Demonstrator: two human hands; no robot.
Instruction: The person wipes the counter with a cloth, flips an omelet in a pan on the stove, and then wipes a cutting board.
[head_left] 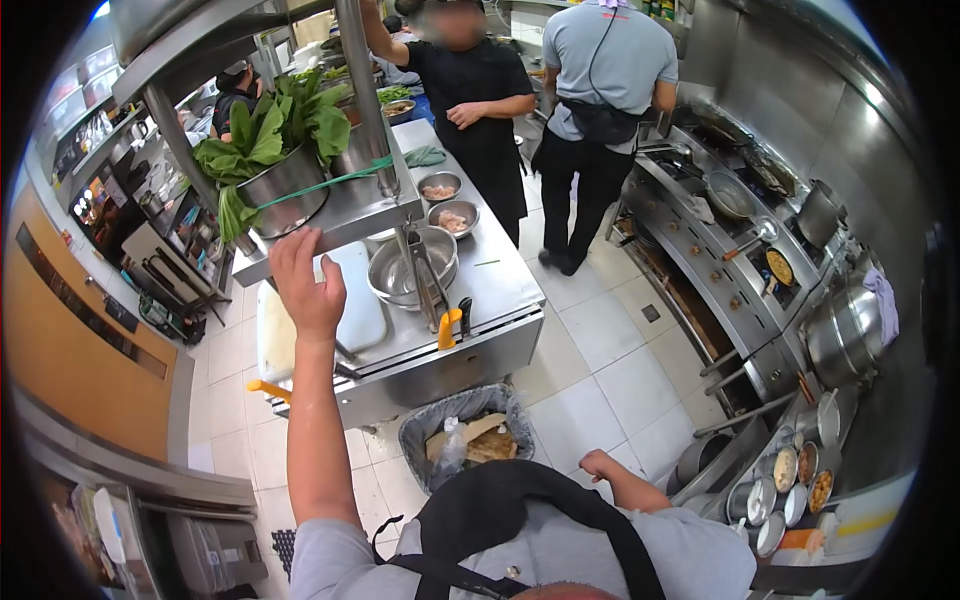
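Observation:
My left hand (308, 280) is raised at the front edge of the steel shelf (345, 232), its fingers apart and holding nothing. Just above it stands a metal pot (285, 190) of leafy green vegetables (265, 135). Beneath the hand lies a white cutting board (360, 310) on the steel counter (500, 290). To its right are a metal bowl (400, 278) and a knife with a yellow handle (449, 328). My right hand (598, 465) hangs low by my side, fingers curled in, with nothing visible in them.
A lined bin (410, 440) with waste stands on the floor before me. Two people, one in black (470, 110) and one in grey (605, 70), stand ahead. A stove (715, 260) runs along the right, with several small food containers (785, 470) nearer me.

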